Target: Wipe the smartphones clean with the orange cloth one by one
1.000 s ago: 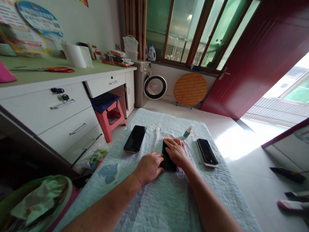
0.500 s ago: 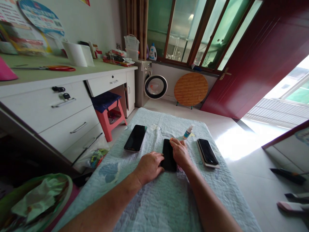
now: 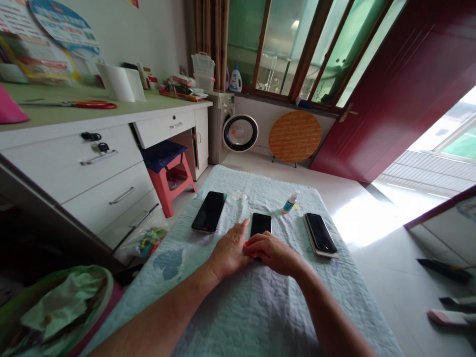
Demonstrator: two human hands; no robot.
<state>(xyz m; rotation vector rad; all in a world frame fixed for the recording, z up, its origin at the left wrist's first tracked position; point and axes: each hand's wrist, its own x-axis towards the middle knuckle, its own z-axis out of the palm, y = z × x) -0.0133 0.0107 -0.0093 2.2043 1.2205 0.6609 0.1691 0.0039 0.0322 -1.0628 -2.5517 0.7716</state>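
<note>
A black smartphone [image 3: 261,225] lies face up in the middle of the cloth-covered table, its lower part hidden by my hands. My left hand [image 3: 231,250] rests against its left side, fingers stretched forward and thumb near the lower edge. Over the lower part of the screen, my right hand [image 3: 273,251] is closed on a small orange piece [image 3: 246,244], mostly covered by the fingers; its kind cannot be made out. A larger black tablet-like device [image 3: 209,211] lies to the left. On the right, another dark phone [image 3: 320,232] sits on a pale flat object.
A small spray bottle [image 3: 290,203] stands beyond my right hand on the pale blue quilted cloth [image 3: 238,317]. A lined waste bin [image 3: 106,297] is at lower left. Beside the desk [image 3: 100,173] stands a pink stool [image 3: 167,186]. The washing machine [image 3: 220,134] has its door open.
My right hand has moved down and left with the orange piece, from the phone's upper right to its lower left. My left hand's fingers have lifted and straightened.
</note>
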